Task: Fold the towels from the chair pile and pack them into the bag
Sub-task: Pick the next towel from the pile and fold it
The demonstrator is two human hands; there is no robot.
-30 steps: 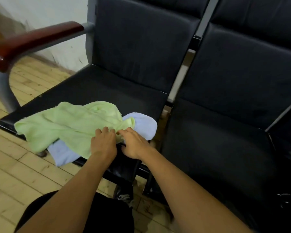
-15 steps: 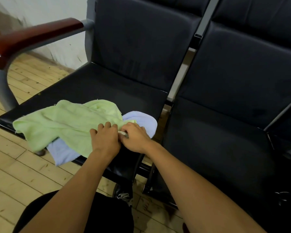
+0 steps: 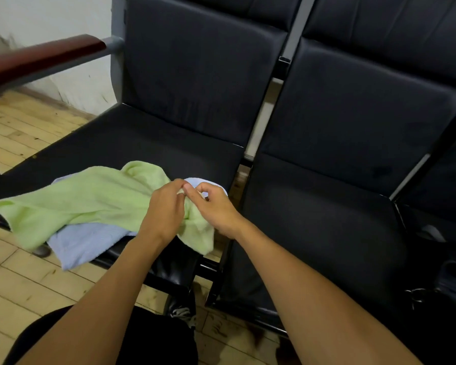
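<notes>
A light green towel [image 3: 90, 201] lies crumpled on the front of the left black chair seat [image 3: 148, 143], on top of a pale blue towel [image 3: 82, 243] that hangs over the seat's front edge. My left hand [image 3: 163, 209] and my right hand [image 3: 213, 206] meet at the green towel's right corner, and both pinch it and lift it a little off the seat. A flap of green cloth hangs below my hands. A dark bag [image 3: 442, 280] with a metal ring shows at the far right, mostly in shadow.
A second black seat [image 3: 327, 219] stands to the right. A red-brown wooden armrest [image 3: 37, 59] juts out at the upper left. Pale wooden floorboards [image 3: 19, 280] lie below, with my dark-clad knee and a shoe near the seat's front.
My hands have drawn the green towel's right corner up off the seat, so a flap now hangs beneath them. The view has shifted slightly.
</notes>
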